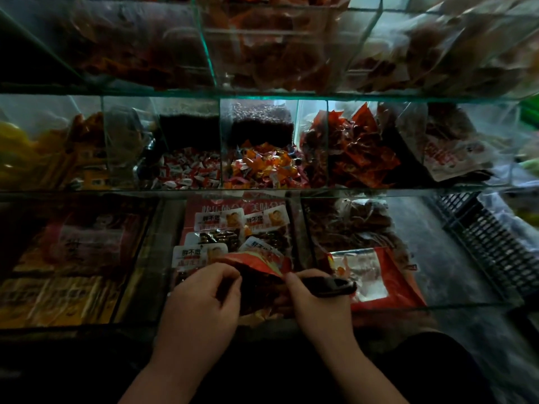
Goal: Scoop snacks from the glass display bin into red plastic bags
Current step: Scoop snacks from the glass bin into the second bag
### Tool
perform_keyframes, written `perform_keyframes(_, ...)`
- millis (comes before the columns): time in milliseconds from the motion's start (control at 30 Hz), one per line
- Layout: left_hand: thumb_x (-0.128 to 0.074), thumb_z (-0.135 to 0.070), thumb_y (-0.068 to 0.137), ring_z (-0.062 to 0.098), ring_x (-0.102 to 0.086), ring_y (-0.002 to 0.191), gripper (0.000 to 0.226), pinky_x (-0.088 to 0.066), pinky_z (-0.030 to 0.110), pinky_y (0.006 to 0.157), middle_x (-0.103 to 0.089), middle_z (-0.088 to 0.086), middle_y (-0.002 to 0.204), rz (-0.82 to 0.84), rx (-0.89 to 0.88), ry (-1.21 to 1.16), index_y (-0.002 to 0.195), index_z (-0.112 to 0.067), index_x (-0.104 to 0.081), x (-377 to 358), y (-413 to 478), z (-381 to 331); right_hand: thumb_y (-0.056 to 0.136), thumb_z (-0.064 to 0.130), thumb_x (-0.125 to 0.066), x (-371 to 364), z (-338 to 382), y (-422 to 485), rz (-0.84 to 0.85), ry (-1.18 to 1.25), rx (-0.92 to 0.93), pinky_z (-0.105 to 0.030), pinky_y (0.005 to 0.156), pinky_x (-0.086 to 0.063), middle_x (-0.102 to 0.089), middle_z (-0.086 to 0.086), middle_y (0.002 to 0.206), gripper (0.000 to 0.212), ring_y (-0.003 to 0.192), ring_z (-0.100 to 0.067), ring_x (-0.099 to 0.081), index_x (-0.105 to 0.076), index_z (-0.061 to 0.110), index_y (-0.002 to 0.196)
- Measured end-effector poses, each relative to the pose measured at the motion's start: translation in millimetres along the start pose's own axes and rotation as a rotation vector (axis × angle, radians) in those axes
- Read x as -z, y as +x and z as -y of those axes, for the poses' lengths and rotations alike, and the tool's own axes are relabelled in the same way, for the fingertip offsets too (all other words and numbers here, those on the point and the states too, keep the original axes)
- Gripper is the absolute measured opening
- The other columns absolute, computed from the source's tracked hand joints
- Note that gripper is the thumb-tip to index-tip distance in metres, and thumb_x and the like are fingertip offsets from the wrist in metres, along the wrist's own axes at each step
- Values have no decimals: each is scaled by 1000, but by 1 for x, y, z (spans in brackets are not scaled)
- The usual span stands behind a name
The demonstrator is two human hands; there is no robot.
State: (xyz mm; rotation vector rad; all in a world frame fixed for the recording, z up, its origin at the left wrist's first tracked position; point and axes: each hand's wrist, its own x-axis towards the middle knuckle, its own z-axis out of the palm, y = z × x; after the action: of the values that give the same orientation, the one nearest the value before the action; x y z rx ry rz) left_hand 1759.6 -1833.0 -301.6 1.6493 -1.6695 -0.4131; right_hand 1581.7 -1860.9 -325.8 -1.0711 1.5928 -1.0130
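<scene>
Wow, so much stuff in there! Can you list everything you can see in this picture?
glass display case: one, clear, three tiers across the view
red plastic bag: one, red, held at the bottom tier's front
black tool: one, black, perhaps a scoop, right of the bag
white-labelled packets: several, white and brown, bottom middle bin
foil pouch: one, red and silver, bottom right bin
small sweets: many, red and white, middle tier
wrapped sweets: many, orange and yellow, next bin rightward
red packets: many, red-orange, middle tier right
crate: one, black, far right
left hand: one, pinches the bag's edge
right hand: one, grips the tool
</scene>
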Motion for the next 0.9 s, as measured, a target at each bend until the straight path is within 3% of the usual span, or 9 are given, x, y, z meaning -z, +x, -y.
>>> perform_keyframes(67,-78,-17,84,-12,-61,89,29,-45,6,64,-58,-35,83,33,1,72,90,-43,-68,4,-1,0,93,20,-69,8,0,-3,-12,186,-108,-39,67,-64,-78,-10,74,17,70,-25,-78,-76,19,77)
perform_keyframes(133,-77,-14,83,-12,-61,87,25,-48,10,73,-61,-33,88,17,19,97,95,-36,-73,6,-1,1,95,19,-68,18,1,-6,-28,259,-115,-36,60,-63,-77,-15,72,22,69,-30,-78,-75,19,75)
perform_keyframes(233,-76,-10,82,0,-62,103,32,-51,40,97,-70,-19,108,-2,28,214,108,-30,-75,6,2,4,95,16,-69,32,13,-15,-76,349,-68,-31,54,-60,-76,-19,71,22,68,-34,-77,-76,20,74)
perform_keyframes(333,-69,-4,84,11,-55,127,56,-40,51,112,-63,-12,133,42,106,228,134,-28,-64,5,8,9,93,14,-69,45,26,-23,-110,390,-17,-27,46,-56,-74,-23,70,21,64,-36,-76,-75,15,74)
perform_keyframes(433,-63,-4,86,-1,-31,137,74,-28,46,121,-45,-15,151,101,125,100,151,-33,-46,6,18,8,93,18,-67,54,43,-29,-132,402,29,-22,40,-49,-73,-26,71,22,59,-35,-75,-72,18,72)
perform_keyframes(567,-52,-33,91,-5,-23,140,64,-26,44,123,-35,-25,150,124,115,-38,154,-37,-38,7,33,7,96,19,-63,62,65,-38,-123,410,82,-27,41,-49,-72,-28,70,28,57,-34,-74,-70,21,68)
perform_keyframes(733,-51,-53,100,-43,7,110,55,-9,36,115,-28,-31,139,66,5,12,152,-39,-39,-4,42,6,91,31,-64,71,82,-45,-29,431,50,-32,51,-51,-72,-26,71,24,54,-26,-73,-68,27,68)
perform_keyframes(800,-52,-51,101,-43,8,111,53,-10,31,114,-31,-28,139,24,-18,-6,151,-35,-44,-7,43,7,79,41,-64,73,88,-49,6,435,54,-36,55,-51,-73,-24,74,18,59,-27,-74,-68,24,75)
perform_keyframes(900,-48,-52,99,-34,-6,128,52,-7,14,113,-37,-26,142,-45,-82,-22,147,-30,-50,-7,48,5,87,28,-67,71,94,-50,-8,471,144,-33,47,-54,-72,-19,67,25,57,-30,-74,-69,29,63)
